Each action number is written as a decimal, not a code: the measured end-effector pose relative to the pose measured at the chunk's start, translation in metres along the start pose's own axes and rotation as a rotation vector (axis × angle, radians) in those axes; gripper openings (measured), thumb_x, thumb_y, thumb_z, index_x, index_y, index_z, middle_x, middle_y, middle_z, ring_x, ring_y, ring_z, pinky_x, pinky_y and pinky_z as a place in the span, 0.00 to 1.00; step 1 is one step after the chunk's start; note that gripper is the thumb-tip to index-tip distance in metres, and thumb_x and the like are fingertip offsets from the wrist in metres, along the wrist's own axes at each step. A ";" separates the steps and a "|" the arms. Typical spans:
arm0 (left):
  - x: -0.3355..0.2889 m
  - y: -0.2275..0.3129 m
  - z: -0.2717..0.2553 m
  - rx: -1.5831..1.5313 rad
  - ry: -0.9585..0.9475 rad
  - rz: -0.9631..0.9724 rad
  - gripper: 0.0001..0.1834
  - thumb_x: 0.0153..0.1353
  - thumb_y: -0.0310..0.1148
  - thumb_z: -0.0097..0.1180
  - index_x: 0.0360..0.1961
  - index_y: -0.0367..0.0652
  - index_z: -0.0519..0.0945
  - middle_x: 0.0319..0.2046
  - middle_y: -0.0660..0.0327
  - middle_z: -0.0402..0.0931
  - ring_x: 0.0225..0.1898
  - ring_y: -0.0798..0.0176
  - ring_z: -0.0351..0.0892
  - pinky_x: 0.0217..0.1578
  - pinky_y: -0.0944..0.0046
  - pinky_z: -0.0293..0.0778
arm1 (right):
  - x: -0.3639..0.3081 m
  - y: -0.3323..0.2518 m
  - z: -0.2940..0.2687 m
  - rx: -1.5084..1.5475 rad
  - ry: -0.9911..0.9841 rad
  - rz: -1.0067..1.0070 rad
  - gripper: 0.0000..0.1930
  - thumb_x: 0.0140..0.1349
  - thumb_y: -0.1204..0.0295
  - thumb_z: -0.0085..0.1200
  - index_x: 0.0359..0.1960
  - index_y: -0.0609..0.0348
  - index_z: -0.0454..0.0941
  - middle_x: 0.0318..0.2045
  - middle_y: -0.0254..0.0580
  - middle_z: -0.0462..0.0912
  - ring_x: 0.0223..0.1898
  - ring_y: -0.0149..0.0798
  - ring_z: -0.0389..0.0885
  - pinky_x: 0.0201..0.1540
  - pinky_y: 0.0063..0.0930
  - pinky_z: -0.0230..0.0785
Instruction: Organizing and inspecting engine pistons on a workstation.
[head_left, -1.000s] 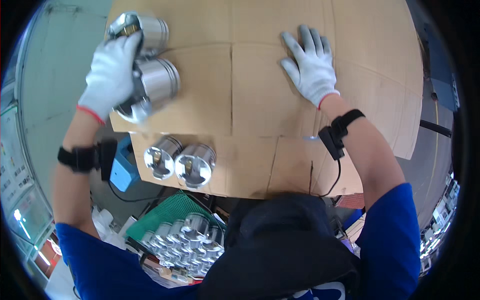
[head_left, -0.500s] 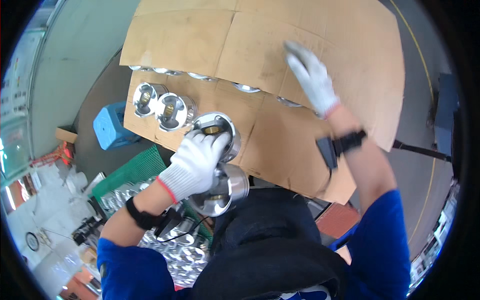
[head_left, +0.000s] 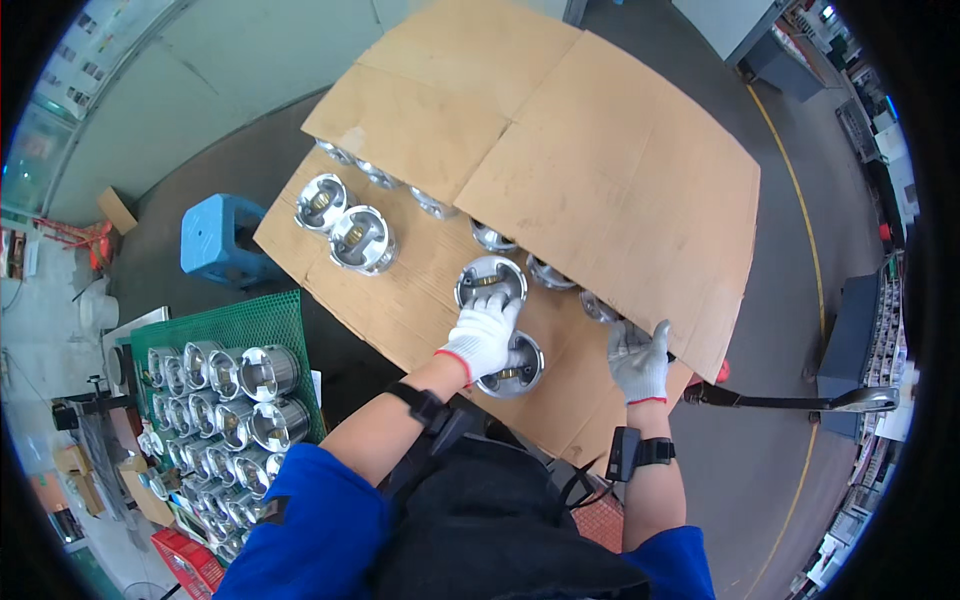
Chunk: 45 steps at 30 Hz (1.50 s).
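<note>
Cardboard sheet (head_left: 400,290) | left hand (head_left: 482,335) grip closed on two pistons (head_left: 492,280); right hand (head_left: 640,360) grip lifting upper cardboard (head_left: 620,200) edge

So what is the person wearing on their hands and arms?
Both the left hand and the right hand wear white knitted gloves with a thin red edge at the cuff. Each forearm has a black strap holding a small black box, with a black cable running from it. The sleeves are bright blue and pushed up.

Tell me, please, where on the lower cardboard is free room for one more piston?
Bare cardboard lies between the two pistons at the far left and the left hand. It is crowded under the upper cardboard sheet's edge, where the right hand rests.
</note>
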<state>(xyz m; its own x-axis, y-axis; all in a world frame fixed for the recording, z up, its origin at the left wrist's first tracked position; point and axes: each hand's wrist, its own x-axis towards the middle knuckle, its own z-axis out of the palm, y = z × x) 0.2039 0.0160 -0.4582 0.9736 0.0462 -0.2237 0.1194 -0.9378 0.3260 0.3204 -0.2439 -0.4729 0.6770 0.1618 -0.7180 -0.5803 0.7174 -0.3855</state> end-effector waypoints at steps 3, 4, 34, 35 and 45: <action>-0.019 -0.009 -0.029 -0.395 0.034 -0.091 0.47 0.48 0.49 0.71 0.67 0.44 0.64 0.63 0.44 0.64 0.65 0.42 0.65 0.65 0.50 0.63 | 0.001 -0.007 0.017 0.016 0.106 -0.087 0.24 0.60 0.52 0.63 0.47 0.59 0.74 0.40 0.44 0.79 0.42 0.44 0.80 0.48 0.42 0.78; -0.026 -0.014 -0.034 -0.495 0.073 -0.147 0.47 0.49 0.48 0.71 0.67 0.42 0.63 0.63 0.43 0.64 0.64 0.44 0.66 0.64 0.51 0.63 | 0.001 -0.013 0.017 -0.046 0.133 -0.169 0.23 0.60 0.54 0.63 0.47 0.57 0.75 0.41 0.43 0.80 0.43 0.45 0.80 0.48 0.44 0.77; -0.203 -0.117 -0.074 -1.973 0.470 -0.515 0.32 0.70 0.46 0.51 0.67 0.37 0.62 0.61 0.49 0.67 0.60 0.52 0.69 0.61 0.51 0.67 | -0.069 0.118 0.344 -1.737 -0.925 -1.677 0.28 0.54 0.54 0.65 0.51 0.58 0.76 0.55 0.58 0.74 0.54 0.56 0.75 0.57 0.43 0.69; -0.222 -0.117 -0.081 -1.909 0.516 -0.522 0.31 0.70 0.45 0.50 0.67 0.36 0.63 0.60 0.50 0.68 0.59 0.52 0.70 0.61 0.52 0.68 | -0.043 0.123 0.325 -1.847 -0.792 -1.457 0.32 0.56 0.52 0.63 0.57 0.58 0.72 0.58 0.61 0.70 0.58 0.57 0.71 0.60 0.44 0.66; -0.334 -0.098 -0.070 -1.857 0.763 -0.670 0.39 0.64 0.53 0.57 0.67 0.37 0.62 0.59 0.51 0.69 0.58 0.54 0.72 0.59 0.50 0.70 | 0.093 0.119 0.230 -1.506 -0.007 -0.864 0.44 0.57 0.62 0.65 0.70 0.65 0.52 0.58 0.66 0.71 0.56 0.58 0.75 0.60 0.41 0.68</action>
<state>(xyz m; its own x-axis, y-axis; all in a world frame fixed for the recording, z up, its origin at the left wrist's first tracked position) -0.1190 0.1167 -0.3516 0.5215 0.6950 -0.4951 -0.0627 0.6098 0.7901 0.4181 0.0127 -0.4523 0.9936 0.1095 -0.0293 0.0447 -0.6159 -0.7865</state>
